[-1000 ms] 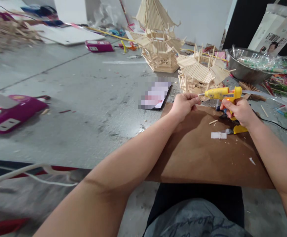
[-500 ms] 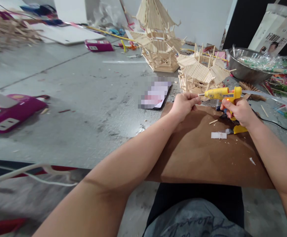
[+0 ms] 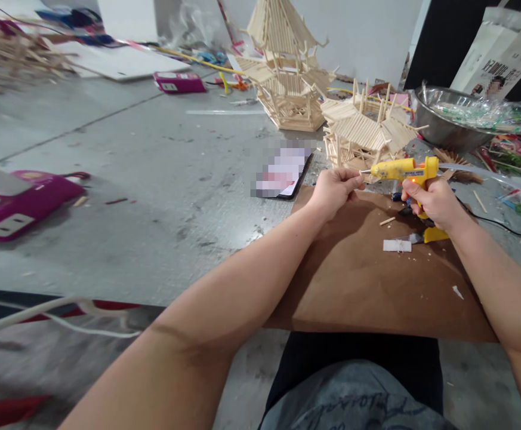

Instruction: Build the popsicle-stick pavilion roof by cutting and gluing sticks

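My right hand (image 3: pixel 432 200) is wrapped round the handle of a yellow glue gun (image 3: pixel 397 169), which points left. The metal nozzle is at the fingertips of my left hand (image 3: pixel 337 190). Those fingers are pinched together; what they hold is too small to make out. Just behind both hands stands a low stick model (image 3: pixel 372 128) with a slatted roof and upright posts. Farther back is a taller stick pagoda (image 3: pixel 289 74). Brown paper (image 3: pixel 354 280) lies under my hands.
A phone (image 3: pixel 282 173) lies left of my left hand. On the paper are a yellow-handled knife (image 3: pixel 435 234) and a white strip (image 3: pixel 397 245). A metal bowl (image 3: pixel 452 128) stands back right. Purple power strips (image 3: pixel 31 203) sit at left.
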Motion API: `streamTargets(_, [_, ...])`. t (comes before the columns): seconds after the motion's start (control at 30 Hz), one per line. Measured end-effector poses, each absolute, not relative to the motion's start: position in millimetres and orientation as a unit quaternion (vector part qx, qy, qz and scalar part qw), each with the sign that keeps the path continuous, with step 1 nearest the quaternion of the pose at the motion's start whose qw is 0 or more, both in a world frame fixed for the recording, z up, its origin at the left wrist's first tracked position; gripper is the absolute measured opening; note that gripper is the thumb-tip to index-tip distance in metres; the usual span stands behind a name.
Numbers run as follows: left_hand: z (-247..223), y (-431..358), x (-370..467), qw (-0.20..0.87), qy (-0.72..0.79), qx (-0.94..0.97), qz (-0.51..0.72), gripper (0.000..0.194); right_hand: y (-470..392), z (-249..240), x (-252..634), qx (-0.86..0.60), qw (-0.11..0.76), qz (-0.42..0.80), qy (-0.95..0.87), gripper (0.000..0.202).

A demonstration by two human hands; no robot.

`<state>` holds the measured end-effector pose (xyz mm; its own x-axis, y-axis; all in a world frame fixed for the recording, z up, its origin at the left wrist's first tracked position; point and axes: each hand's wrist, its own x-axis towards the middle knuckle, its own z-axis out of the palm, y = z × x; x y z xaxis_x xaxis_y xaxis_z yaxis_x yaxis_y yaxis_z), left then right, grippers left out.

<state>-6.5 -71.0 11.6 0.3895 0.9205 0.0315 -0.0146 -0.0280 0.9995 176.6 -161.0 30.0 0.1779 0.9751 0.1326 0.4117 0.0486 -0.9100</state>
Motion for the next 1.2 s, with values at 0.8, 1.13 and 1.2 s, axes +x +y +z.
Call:
streamTargets(0.8, [11.5,-72.5,-7.3,0.576,0.374,0.605,0.402,0.01,-161.2,32.0,174.5,-0.619,0.464,0.31,-0.553,0.038])
streamTargets(1.13, [14.8,-77.2,-8.0,0.597,0.375,0.579,0.408,0.007,-172.8,65.6,190.5,-0.589,0.562,0.274,-0.511,0.03])
streamTargets(1.2, [14.9,-77.5,-7.4,0.6,0.375,0.575,0.411,0.005,-177.5,79.1,206.2,-0.581,0.601,0.234,-0.496,0.021])
